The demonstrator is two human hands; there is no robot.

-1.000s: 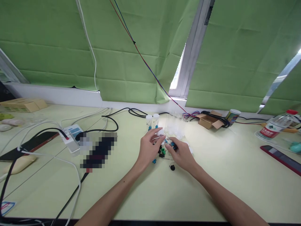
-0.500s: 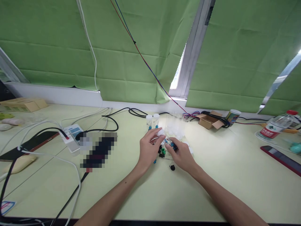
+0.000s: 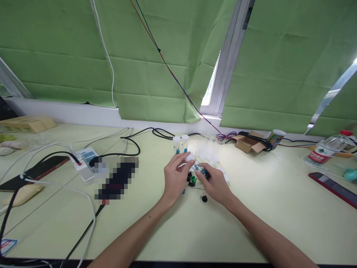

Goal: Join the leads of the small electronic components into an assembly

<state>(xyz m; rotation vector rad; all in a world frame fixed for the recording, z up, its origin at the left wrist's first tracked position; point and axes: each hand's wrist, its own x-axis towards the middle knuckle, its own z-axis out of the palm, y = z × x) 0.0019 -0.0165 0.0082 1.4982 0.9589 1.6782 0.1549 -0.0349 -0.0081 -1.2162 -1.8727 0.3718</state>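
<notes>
My left hand point(image 3: 175, 176) pinches a small clear vial with a white cap point(image 3: 189, 156) between thumb and fingers. Close by on the right, my right hand point(image 3: 216, 186) is closed around a small blue-and-black piece point(image 3: 205, 173). Thin metal leads seem to run between the hands, but the fingers hide where they join. Beneath the hands lie small black and green parts point(image 3: 193, 180). A round black part point(image 3: 204, 198) rests nearer to me. Behind my left hand stand two white-capped vials point(image 3: 184, 140) with blue pieces at their lower ends.
Several translucent vials point(image 3: 208, 153) stand behind my hands. At the back right are an open cardboard box point(image 3: 247, 144), a can point(image 3: 276, 138) and a water bottle point(image 3: 325, 152). A power strip point(image 3: 83, 167) with cables lies left; a red-edged phone point(image 3: 333, 188) lies far right.
My left hand has shifted slightly left with the capped vial, its cap dipping a little. The right hand has barely moved, and the parts on the table are as before.
</notes>
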